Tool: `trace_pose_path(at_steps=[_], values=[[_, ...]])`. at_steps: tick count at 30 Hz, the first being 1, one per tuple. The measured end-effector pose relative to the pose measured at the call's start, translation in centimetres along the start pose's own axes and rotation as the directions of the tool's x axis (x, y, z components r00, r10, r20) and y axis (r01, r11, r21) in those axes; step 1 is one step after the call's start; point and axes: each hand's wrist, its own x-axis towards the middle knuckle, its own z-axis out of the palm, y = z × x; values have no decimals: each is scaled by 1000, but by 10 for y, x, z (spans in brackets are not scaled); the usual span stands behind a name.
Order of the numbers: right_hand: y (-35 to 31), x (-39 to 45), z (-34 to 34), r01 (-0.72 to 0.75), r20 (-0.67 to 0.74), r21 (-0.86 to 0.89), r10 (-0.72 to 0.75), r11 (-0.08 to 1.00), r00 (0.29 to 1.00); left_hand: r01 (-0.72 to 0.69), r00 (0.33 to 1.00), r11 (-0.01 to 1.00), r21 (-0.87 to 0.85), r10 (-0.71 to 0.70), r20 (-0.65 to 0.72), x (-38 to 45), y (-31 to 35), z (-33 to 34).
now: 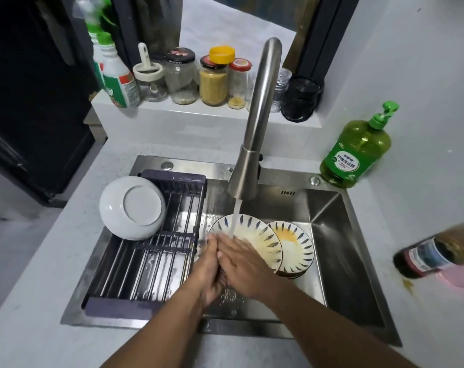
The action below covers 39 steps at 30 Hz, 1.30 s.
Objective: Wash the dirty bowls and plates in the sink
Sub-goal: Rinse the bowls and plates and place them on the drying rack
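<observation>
Rinsing under tap (pixel 254 123): left hand (pixel 211 264) and right hand (pixel 242 264) pressing together, grips released, holding nothing. Patterned plates (pixel 295 247) probably wet, slippery, breakable; gripping by rims advisable.

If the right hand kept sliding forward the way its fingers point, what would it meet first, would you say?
Probably the nearer patterned plate in the sink: the right hand points up-left over its near rim, under the water stream. Depth is unclear.

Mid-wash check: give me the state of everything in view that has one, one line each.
faucet: running
left hand: open, pressed against right hand under the stream
right hand: open
patterned plates: dirty, yellow residue, in the sink
white bowl: upside down on the drying rack
soap bottle: upright, partly full
</observation>
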Motion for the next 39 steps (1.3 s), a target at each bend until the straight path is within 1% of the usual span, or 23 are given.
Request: trace_pose_path(at_steps=[2, 4, 5, 8, 10, 11, 12, 14, 16, 17, 18, 19, 21, 23, 25, 27, 29, 31, 32, 34, 36, 38, 39], values=[[6, -13, 2, 82, 28, 17, -82, 996, 996, 26, 999, 1000, 18, -25, -36, 2, 4, -3], [25, -28, 4, 104, 4, -49, -104, 993, 995, 21, 995, 998, 51, -16, -97, 6, 9, -6], [37, -34, 6, 78, -8, -97, -79, 992, 997, 19, 992, 998, 66, -10, -122, 7, 10, -8], [67, -33, 7, -71, -9, -231, 71, 970, 997, 23, 985, 984, 175, 7, -170, 10, 6, -11], [68, -18, 6, -138, -5, -269, 142, 953, 990, 22, 987, 987, 162, 4, -159, 10, 1, -12], [64, -10, 5, -149, -1, -262, 154, 953, 988, 29, 989, 987, 157, -5, -149, 8, 0, -10], [58, -3, 4, -145, 21, -241, 154, 960, 988, 47, 990, 987, 152, -26, -137, 6, -2, -8], [38, 8, 2, -84, 94, -155, 99, 984, 991, 66, 993, 980, 186, -46, -112, 6, -3, -4], [17, 8, -2, 5, 158, 6, -6, 1000, 987, 72, 992, 978, 197, -50, -116, 9, -1, -3], [13, 4, -3, 58, 183, 91, -74, 994, 980, 87, 990, 982, 169, -66, -124, 12, 2, -6], [12, -3, -5, 112, 192, 141, -138, 984, 972, 106, 988, 984, 145, -87, -131, 15, 5, -9], [19, -12, -4, 154, 189, 145, -180, 977, 965, 117, 984, 985, 126, -98, -146, 18, 8, -11], [39, -30, -3, 165, 142, 77, -175, 983, 974, 132, 977, 982, 138, -105, -186, 23, 13, -17], [58, -39, -6, 179, -16, 28, -179, 983, 984, 155, 971, 976, 153, -122, -203, 25, 16, -18], [65, -36, -12, 201, -176, 68, -187, 977, 966, 191, 970, 973, 130, -167, -175, 23, 20, -14], [62, -25, -23, 183, -248, 158, -140, 970, 959, 217, 968, 973, 81, -204, -149, 25, 22, -14], [56, -13, -38, 113, -222, 295, -47, 949, 974, 190, 972, 978, 89, -175, -154, 26, 22, -14], [56, 0, -50, 43, -191, 356, 28, 933, 981, 133, 984, 967, 219, -103, -143, 27, 20, -18], [57, 7, -55, 10, -182, 387, 66, 922, 981, 94, 992, 952, 290, -64, -111, 28, 18, -21], [60, 21, -62, -52, -168, 481, 150, 875, 974, -9, 1000, 925, 380, 16, -16, 22, 15, -25], [63, 35, -66, -92, -171, 509, 206, 856, 963, -81, 996, 891, 446, 86, 10, 19, 12, -32], [64, 46, -67, -151, -152, 503, 259, 851, 954, -105, 994, 863, 493, 108, 23, 20, 7, -39], [63, 52, -67, -182, -155, 472, 284, 863, 946, -114, 993, 856, 504, 113, 33, 18, 6, -40]])
